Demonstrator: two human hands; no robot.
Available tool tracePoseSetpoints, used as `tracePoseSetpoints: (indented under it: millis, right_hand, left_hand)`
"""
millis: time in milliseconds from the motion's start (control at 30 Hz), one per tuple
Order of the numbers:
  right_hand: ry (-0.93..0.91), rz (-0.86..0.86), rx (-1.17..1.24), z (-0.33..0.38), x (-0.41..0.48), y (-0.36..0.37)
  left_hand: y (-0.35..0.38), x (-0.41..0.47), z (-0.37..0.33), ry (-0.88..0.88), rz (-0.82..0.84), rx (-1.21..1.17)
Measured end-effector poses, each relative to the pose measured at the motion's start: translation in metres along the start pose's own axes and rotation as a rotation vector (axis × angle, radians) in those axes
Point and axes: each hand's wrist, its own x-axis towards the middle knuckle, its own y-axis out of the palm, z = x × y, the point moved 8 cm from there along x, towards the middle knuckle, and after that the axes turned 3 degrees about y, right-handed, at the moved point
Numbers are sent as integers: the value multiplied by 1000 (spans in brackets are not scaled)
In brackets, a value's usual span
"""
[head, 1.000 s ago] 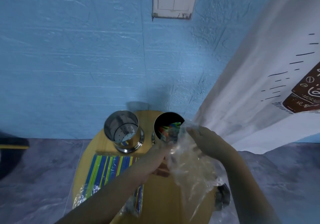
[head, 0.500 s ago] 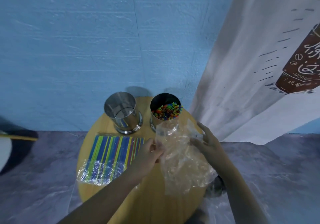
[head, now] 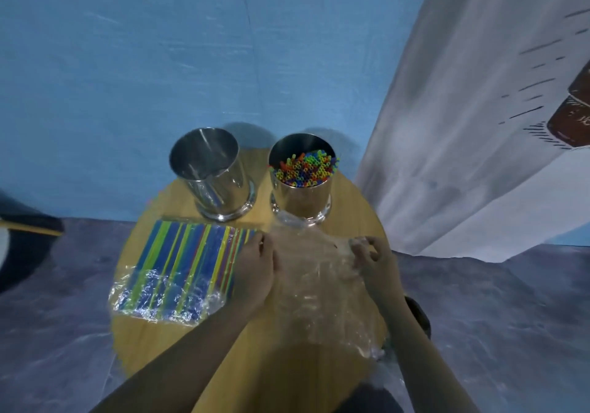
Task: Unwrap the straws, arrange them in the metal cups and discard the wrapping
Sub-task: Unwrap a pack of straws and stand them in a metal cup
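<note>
Both hands grip the clear wrapping (head: 319,294) on a round wooden table (head: 178,342).

A white curtain (head: 463,125) hangs by the table's right edge; the writing on its brown print is too blurred to read. The wrapping lies crumpled over the right half, and a sealed packet of straws (head: 178,265) lies flat near the left edge. At the far edge stand the left metal cup (head: 210,176) and the right metal cup (head: 303,198), which is packed with loose straws (head: 305,169). The left hand (head: 255,272) curls its fingers on the wrapping's left edge; the right hand (head: 373,262) pinches its right side.
</note>
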Motion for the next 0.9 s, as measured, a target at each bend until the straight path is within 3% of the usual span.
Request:
tracePoseSetpoints:
  millis: [100,200,300,400,533,600,667,733,833,900]
  right_hand:
    - [-62,-34,-109,-16,22,7]
    - [-129,-109,-166,-18,34,9]
    - [-176,-176,-295,-18,37,14]
    - [-212,-214,-312,-20,30,17]
    - [-247,-104,-246,-19,10,14]
    - [-349,-133,-420,-16,-11,7]
    - [-589,-246,-560,-6,-46,6]
    - [-738,-207,-633,-8,-73,24]
    - [-724,-50,-826,-38,-73,65]
    - [-717,-38,-903,-50,-65,78]
  left_hand:
    - [6,7,-3,119,-91,19]
    - [7,-8,-25,487,-191,130]
    - [44,-33,-17,789,32,330]
    - [72,-31,18,765,222,442]
    - [82,-21,38,810,211,655]
    - [82,-20,41,803,190,713]
    - [83,-18,41,785,181,700]
    - [82,-21,39,785,190,653]
    - [70,-31,29,832,187,549]
    - [46,-42,26,848,137,537]
